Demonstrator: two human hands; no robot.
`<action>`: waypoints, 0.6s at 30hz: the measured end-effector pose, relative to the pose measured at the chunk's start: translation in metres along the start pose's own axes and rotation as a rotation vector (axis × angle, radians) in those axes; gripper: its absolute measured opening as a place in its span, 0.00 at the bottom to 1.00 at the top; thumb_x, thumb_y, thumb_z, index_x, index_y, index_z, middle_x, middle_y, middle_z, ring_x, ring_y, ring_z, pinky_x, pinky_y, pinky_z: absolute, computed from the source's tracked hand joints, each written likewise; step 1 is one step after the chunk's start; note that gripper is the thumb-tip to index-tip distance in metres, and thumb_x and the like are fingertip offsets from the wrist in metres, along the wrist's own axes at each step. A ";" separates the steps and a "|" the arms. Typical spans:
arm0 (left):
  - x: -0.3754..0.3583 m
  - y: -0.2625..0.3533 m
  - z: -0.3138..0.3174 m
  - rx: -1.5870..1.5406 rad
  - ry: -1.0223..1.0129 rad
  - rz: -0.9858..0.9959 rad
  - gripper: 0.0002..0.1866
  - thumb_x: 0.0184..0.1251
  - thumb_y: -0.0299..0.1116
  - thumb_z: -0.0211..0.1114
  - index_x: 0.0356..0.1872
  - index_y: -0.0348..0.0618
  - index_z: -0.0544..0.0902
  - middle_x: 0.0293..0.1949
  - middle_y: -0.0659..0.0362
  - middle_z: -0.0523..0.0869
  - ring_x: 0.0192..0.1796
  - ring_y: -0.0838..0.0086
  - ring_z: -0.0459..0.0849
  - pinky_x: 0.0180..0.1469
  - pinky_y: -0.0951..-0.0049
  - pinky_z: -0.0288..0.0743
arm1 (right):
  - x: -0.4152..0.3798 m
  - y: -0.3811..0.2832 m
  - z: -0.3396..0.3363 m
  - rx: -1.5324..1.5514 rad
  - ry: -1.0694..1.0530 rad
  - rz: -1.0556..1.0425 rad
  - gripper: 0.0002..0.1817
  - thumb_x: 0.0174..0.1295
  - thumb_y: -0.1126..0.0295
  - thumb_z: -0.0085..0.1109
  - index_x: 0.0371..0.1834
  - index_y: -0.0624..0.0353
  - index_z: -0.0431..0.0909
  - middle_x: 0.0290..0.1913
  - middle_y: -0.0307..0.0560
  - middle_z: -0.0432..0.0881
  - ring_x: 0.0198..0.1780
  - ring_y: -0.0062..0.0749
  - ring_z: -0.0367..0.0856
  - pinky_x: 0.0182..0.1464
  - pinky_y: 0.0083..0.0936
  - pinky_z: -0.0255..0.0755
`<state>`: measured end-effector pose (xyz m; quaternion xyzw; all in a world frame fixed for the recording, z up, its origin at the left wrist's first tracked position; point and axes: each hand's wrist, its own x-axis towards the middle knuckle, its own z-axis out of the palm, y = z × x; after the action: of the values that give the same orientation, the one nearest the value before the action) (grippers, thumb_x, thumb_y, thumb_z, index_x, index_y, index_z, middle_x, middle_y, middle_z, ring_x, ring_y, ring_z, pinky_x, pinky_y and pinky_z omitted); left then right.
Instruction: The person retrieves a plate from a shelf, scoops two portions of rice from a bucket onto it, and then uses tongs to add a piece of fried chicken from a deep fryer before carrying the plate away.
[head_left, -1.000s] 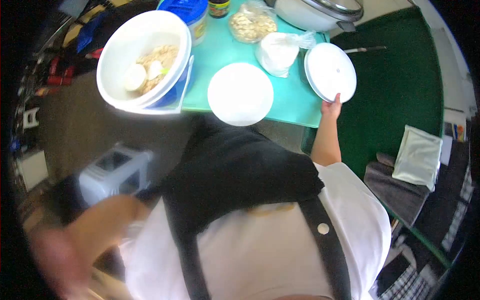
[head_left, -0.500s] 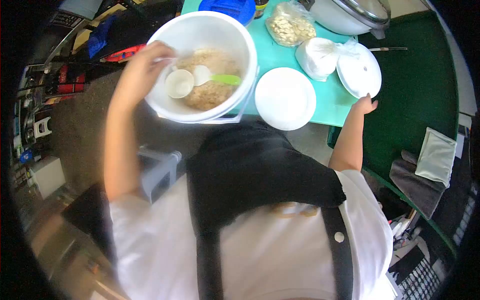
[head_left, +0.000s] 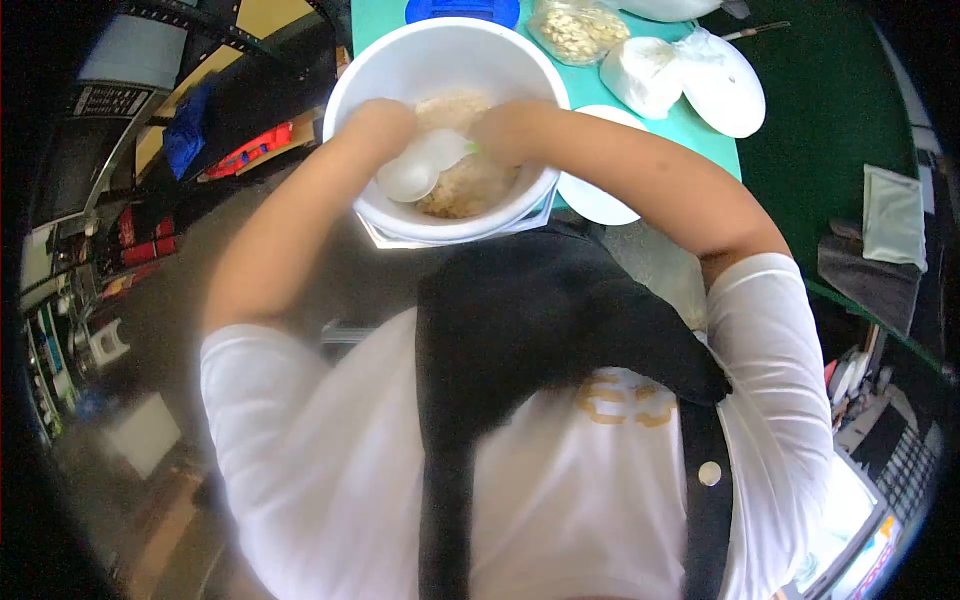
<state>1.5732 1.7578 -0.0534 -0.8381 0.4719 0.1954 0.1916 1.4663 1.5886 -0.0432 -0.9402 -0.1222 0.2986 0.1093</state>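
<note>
Both hands are inside the large white bucket [head_left: 345, 95], above a pale brown, grainy food [head_left: 460, 192]. My left hand [head_left: 383, 130] is closed on the handle of a white scoop [head_left: 408, 182], its round cup tipped low in the bucket. My right hand [head_left: 512, 132] has its fingers at the green handle of a white spoon [head_left: 445, 152] and appears closed round it. Only a bit of green shows beside the fingers. Scoop and spoon overlap in this view, and motion blurs the fingertips.
A white plate [head_left: 597, 200] lies right of the bucket, partly under my right forearm. Behind are a blue lid [head_left: 462, 10], a bag of pale pieces [head_left: 578, 32], a white plastic bag [head_left: 642, 78] and a white round lid [head_left: 728, 95] on the green table [head_left: 700, 150].
My right hand has left the white round lid and moved left into the bucket, to the spoon. My left hand has moved right and deeper with the scoop. The view has shifted.
</note>
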 end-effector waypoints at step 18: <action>0.001 -0.003 -0.010 -0.082 -0.149 0.249 0.10 0.55 0.32 0.60 0.34 0.38 0.84 0.36 0.46 0.85 0.42 0.54 0.84 0.45 0.59 0.76 | -0.103 0.035 -0.018 0.608 1.088 0.013 0.20 0.55 0.70 0.52 0.52 0.63 0.77 0.42 0.51 0.83 0.41 0.31 0.81 0.46 0.28 0.73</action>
<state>1.5781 1.7532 -0.0447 -0.7633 0.5483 0.2985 0.1661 1.4013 1.5229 0.0165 -0.8851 0.0475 -0.2011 0.4170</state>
